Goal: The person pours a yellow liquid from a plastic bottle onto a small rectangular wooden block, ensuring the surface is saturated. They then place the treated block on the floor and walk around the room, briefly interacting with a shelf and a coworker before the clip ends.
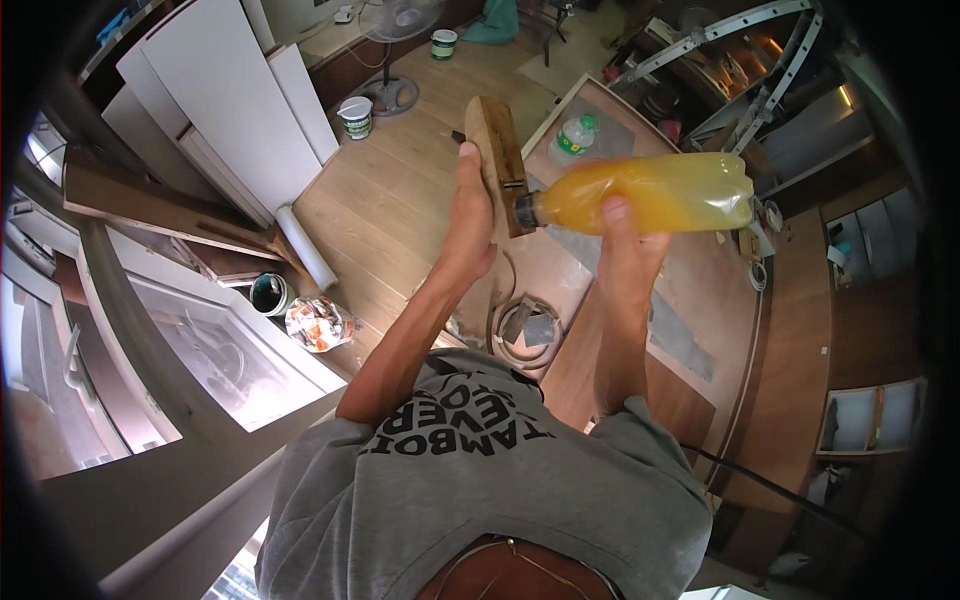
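My left hand is closed around a wooden hand plane, held upright with its thumb along the side. A dark piece sticks out of the plane's far left side. In my right hand a plastic bottle of yellow liquid lies on its side, thumb on top and the other fingers mostly hidden behind it. Its black cap points left and meets the plane's lower part; whether it touches the wood or sits just in front, I cannot tell.
A water bottle with a green cap stands on a large panel to the right. Coiled tubing lies below my hands. White boards, a fan and paint buckets stand left and back; a ladder is at far right.
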Motion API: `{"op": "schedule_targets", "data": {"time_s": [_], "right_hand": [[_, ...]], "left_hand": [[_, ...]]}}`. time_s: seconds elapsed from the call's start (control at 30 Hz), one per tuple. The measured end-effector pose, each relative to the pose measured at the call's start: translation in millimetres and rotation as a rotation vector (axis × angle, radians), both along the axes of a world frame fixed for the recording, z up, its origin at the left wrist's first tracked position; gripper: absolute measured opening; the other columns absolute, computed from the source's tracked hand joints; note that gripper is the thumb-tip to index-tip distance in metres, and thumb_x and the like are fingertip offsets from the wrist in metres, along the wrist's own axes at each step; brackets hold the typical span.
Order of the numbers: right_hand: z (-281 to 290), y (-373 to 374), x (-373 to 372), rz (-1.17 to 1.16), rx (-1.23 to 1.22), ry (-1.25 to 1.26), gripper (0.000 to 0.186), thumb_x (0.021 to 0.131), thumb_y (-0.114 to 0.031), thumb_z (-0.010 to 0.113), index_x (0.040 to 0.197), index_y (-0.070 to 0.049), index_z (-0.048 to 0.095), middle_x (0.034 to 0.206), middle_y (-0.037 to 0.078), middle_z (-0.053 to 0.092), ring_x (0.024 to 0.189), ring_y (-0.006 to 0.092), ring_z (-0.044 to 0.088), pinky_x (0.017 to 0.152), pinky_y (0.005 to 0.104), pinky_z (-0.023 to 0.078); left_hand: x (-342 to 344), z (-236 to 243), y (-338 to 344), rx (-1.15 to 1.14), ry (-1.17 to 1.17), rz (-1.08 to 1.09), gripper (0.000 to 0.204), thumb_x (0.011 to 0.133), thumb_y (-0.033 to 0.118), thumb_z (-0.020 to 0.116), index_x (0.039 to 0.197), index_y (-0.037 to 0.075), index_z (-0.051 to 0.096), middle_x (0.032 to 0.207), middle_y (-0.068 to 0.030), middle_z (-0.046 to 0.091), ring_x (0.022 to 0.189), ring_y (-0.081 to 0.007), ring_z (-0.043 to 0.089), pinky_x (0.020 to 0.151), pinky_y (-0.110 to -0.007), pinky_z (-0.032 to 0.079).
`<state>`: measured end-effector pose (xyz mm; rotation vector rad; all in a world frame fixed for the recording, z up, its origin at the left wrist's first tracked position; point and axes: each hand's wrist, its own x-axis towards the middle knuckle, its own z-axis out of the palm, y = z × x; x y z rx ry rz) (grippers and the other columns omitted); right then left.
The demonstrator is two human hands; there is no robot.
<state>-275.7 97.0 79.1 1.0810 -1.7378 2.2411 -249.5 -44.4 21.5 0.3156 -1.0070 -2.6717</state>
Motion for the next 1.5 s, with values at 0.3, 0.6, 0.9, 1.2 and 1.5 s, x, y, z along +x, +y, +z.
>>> {"op": "schedule_targets", "data": {"time_s": [0.3,0.6,0.9,1.2,1.5], "right_hand": [[0.7,-37.6,0.6,0.042,-0.107,-0.264,0.032,0.089,-0.02,0.059,0.113,-0.001,0.05,0.101,0.011,0.059,0.086,0.0193,0.061,0.063,0.0345,0.055],[9.3,-53.2,2.4,0.048,0.017,-0.183,0.05,0.09,-0.026,0.058,0.128,-0.001,0.037,0.107,0.016,0.056,0.1,0.0262,0.059,0.074,0.0391,0.053],[13.5,-47.0,16.5,-0.085,0.277,0.344,0.025,0.076,-0.006,0.069,0.098,0.004,0.061,0.103,0.015,0.06,0.091,0.0224,0.059,0.078,0.0313,0.047],[27.3,-49.0,16.1,-0.107,0.295,0.523,0.036,0.066,-0.007,0.077,0.097,0.003,0.062,0.099,0.015,0.062,0.09,0.0228,0.059,0.077,0.0316,0.047],[24.5,-38.2,19.6,-0.134,0.319,0.471,0.034,0.066,-0.011,0.079,0.094,0.0,0.064,0.098,0.015,0.063,0.087,0.0227,0.06,0.075,0.0313,0.047]], "left_hand": [[13.7,8.3,-31.0,0.108,0.059,0.019,0.063,0.095,0.054,0.029,0.127,0.001,0.042,0.111,-0.0101,0.053,0.098,-0.0167,0.054,0.085,-0.03,0.045],[14.1,8.7,-37.2,0.194,0.058,0.042,0.058,0.094,0.057,0.028,0.113,0.007,0.049,0.088,-0.0065,0.055,0.075,-0.0168,0.057,0.062,-0.034,0.049],[11.2,5.1,-35.9,0.19,0.126,0.091,0.059,0.095,0.055,0.029,0.122,0.005,0.045,0.103,-0.0085,0.055,0.087,-0.017,0.057,0.071,-0.033,0.05],[13.3,8.1,-24.2,0.16,0.146,0.026,0.061,0.095,0.054,0.028,0.127,0.003,0.042,0.11,-0.0092,0.054,0.097,-0.0164,0.055,0.083,-0.031,0.046],[15.7,12.7,-18.4,0.126,0.12,0.044,0.062,0.095,0.054,0.028,0.126,0.003,0.044,0.108,-0.009,0.055,0.095,-0.0166,0.054,0.082,-0.032,0.046]]}}
